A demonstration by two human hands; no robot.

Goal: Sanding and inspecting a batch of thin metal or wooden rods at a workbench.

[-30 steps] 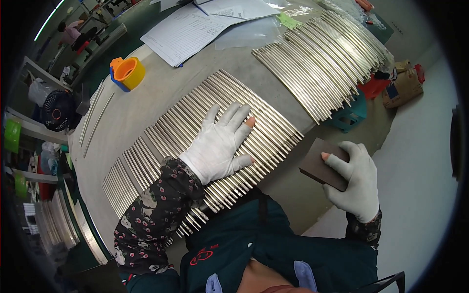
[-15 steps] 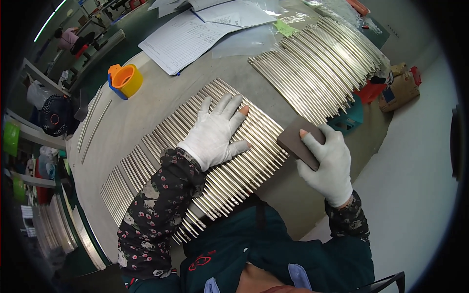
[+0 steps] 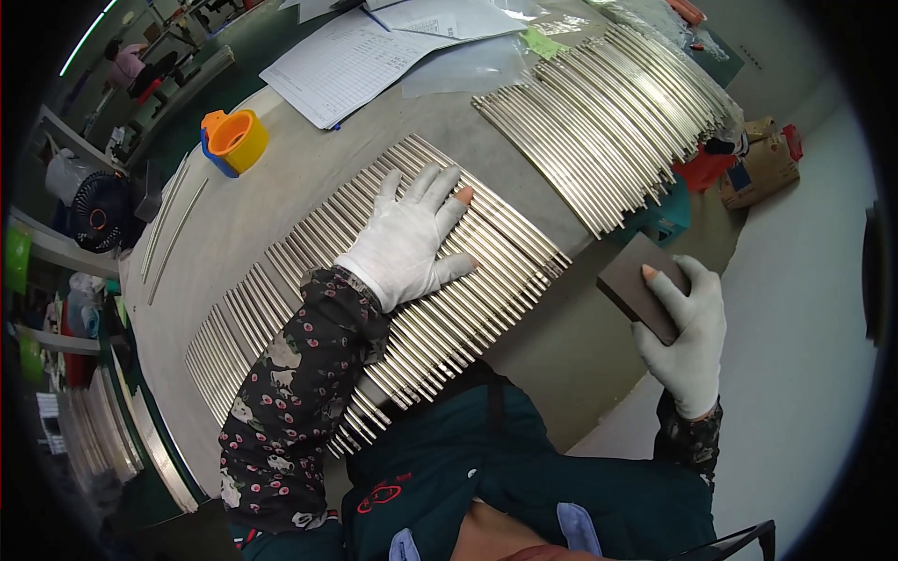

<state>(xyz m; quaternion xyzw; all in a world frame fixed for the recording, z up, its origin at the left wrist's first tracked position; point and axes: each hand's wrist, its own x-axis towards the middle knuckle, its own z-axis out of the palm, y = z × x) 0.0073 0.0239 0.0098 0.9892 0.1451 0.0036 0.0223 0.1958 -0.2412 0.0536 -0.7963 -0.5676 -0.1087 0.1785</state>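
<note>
The left hand (image 3: 407, 243) is spread wide and laid flat on a row of shiny metal rods (image 3: 496, 243). The rods are set side by side on the gray table (image 3: 234, 220). A dark brown block (image 3: 641, 276) is held in the right hand (image 3: 694, 341), past the table's edge and near the ends of the rods, but not touching them. White gloves are worn on both hands. More shiny rods (image 3: 608, 122) are laid farther back, on the right. A yellow ring (image 3: 249, 157) and some papers (image 3: 337, 70) can be seen behind the row.
</note>
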